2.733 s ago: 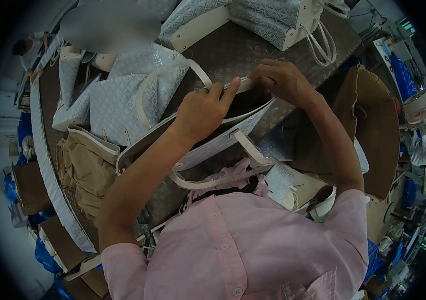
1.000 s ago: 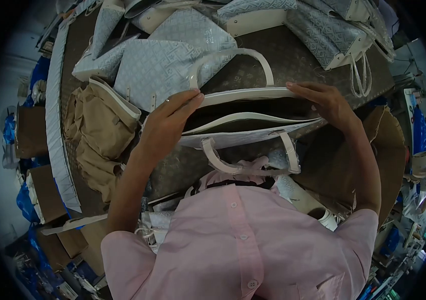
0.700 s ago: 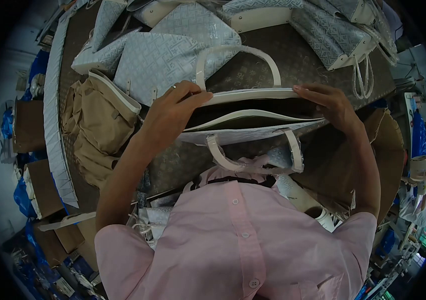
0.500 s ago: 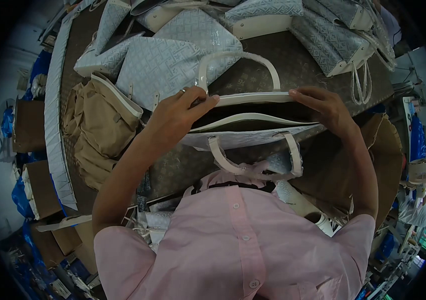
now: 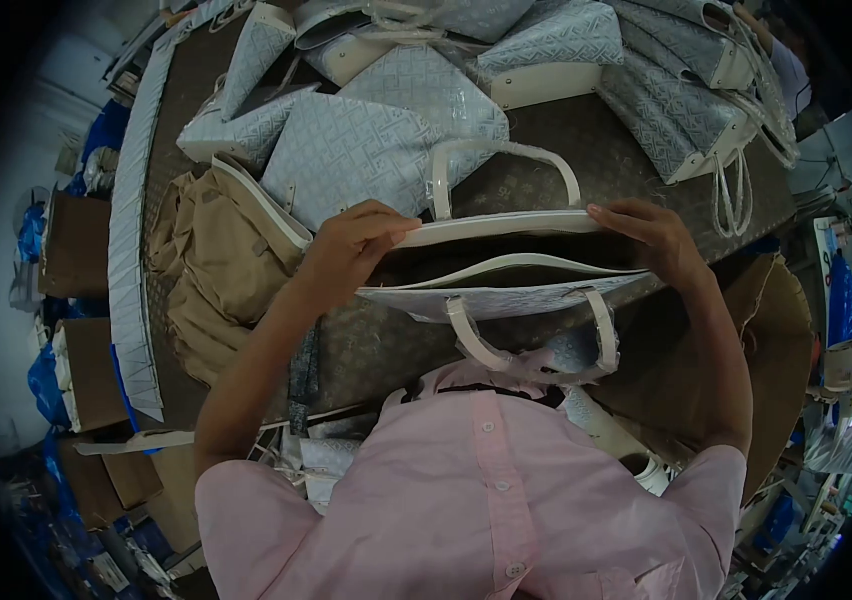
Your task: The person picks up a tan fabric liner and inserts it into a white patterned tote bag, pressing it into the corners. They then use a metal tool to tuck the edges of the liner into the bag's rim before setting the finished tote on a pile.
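A light patterned handbag [image 5: 521, 298] with white trim stands unzipped on the dark table, its dark inside showing. The left end of its far white rim is pinched in my left hand [image 5: 351, 250], thumb and fingers together. My right hand [image 5: 658, 238] grips the right end of the same rim, fingers over the edge. One white handle [image 5: 506, 146] stands up behind the opening; the other handle [image 5: 481, 345], in clear wrap, hangs on the near side.
More patterned bags [image 5: 366, 140] lie along the far side of the table [image 5: 366, 345]. Brown fabric linings [image 5: 211, 250] are piled at the left. An open cardboard box [image 5: 766, 360] is at the right. Another person [image 5: 791, 75] is partly visible at the far right.
The whole view has shifted slightly, with the table contents lower and further right. My left hand has closed its fingers nearer the thumb on the rim; my right hand keeps its place.
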{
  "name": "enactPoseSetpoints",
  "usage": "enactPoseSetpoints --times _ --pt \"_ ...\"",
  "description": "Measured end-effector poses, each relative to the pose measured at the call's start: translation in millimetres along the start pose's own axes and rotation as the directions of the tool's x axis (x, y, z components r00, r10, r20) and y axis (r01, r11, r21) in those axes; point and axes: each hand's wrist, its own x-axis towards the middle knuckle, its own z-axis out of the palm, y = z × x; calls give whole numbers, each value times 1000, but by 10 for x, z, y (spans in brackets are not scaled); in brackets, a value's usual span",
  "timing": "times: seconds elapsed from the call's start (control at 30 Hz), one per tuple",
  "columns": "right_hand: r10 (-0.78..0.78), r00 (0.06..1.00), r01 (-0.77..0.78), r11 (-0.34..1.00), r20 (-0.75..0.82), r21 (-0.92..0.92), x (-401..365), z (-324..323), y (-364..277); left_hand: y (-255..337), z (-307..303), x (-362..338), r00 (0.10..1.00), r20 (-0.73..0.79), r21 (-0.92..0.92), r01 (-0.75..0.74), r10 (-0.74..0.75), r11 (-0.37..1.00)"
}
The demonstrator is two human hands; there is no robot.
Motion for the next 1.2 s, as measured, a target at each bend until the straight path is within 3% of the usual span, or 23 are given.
enactPoseSetpoints --times 0.03,0.07,0.1,0.13,0.33,0.4,0.43,0.63,0.7,0.73,0.8,0.93,1.0,1.1,1.2 --pt "6 1000 -6 1000 -3 4 5 8 -9 -31 -39 -1 1000 8 0 1 -1 1000" --pt "-1 1000 1 1000 -5 -5 25 -5 -17 19 -94 49 946 74 -49 319 -315 947" --pt "-11 1000 11 1000 -2 -17 36 -16 -23 31 -119 86 793 149 -78 605 -591 792" --pt "-15 1000 15 1000 6 -18 31 -20 -28 -10 -104 107 792 146 -85 608 -593 790" --pt "-25 1000 24 1000 -14 -17 35 8 -19 -193 -79 202 827 283 -114 531 -485 839" --pt "0 1000 0 1000 0 -22 69 -12 -55 -175 -90 243 881 277 88 375 -384 923" --pt "-3 1000 3 1000 0 -24 58 -10 -44 -163 -77 240 882 274 87 374 -384 923" --pt "9 999 -10 1000 -38 -13 89 -15 -54 -100 11 120 958 189 193 179 -215 965" --pt "0 1000 0 1000 -15 -11 77 -25 -41 -51 58 63 996 84 271 -20 -3 963" --pt "5 1000 -5 1000 -19 -17 70 -24 -35 -64 60 55 996 87 269 -28 5 963" --pt "-12 1000 11 1000 -10 -20 67 -18 -18 -103 52 23 964 135 402 -266 231 876" --pt "7 1000 -7 1000 -5 -9 53 -3 1 -99 54 14 955 175 510 -295 238 808" --pt "-7 1000 7 1000 -10 -4 56 -10 5 -42 51 0 925 253 651 -381 285 657" --pt "-23 1000 23 999 -18 -43 58 -2 -14 -53 41 1 912 287 712 -407 292 572" --pt "-38 999 35 993 -26 -111 56 5 -51 -50 -18 59 909 297 667 -416 292 618"
